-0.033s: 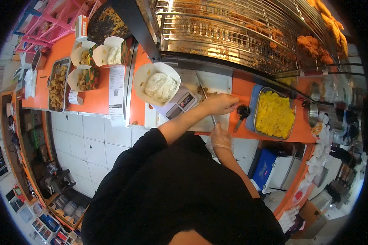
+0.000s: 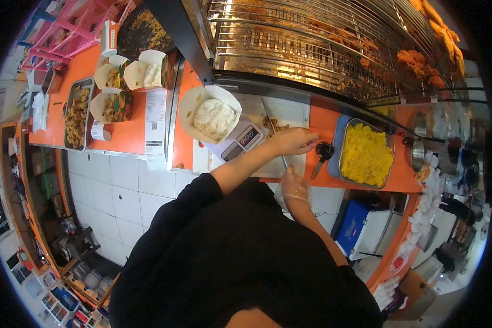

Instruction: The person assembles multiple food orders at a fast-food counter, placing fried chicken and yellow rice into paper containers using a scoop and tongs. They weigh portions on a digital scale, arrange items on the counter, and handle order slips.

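My left hand is bare, with its fingers curled together, beside a black-headed scoop lying on the orange counter. Whether anything is inside those fingers is hidden. Below it, my right hand, in a clear plastic glove, is closed around the near end of a long, thin metal tool, perhaps a knife. The tool slants across a white cutting board, passing under my left forearm. Small brown food pieces lie beside it. An open paper box of white food stands on a kitchen scale.
A tray of yellow food is at the right, with metal bowls beyond. Farther left are filled boxes, a receipt and a tray of brown fried pieces. A lit wire-rack warmer rises behind the board.
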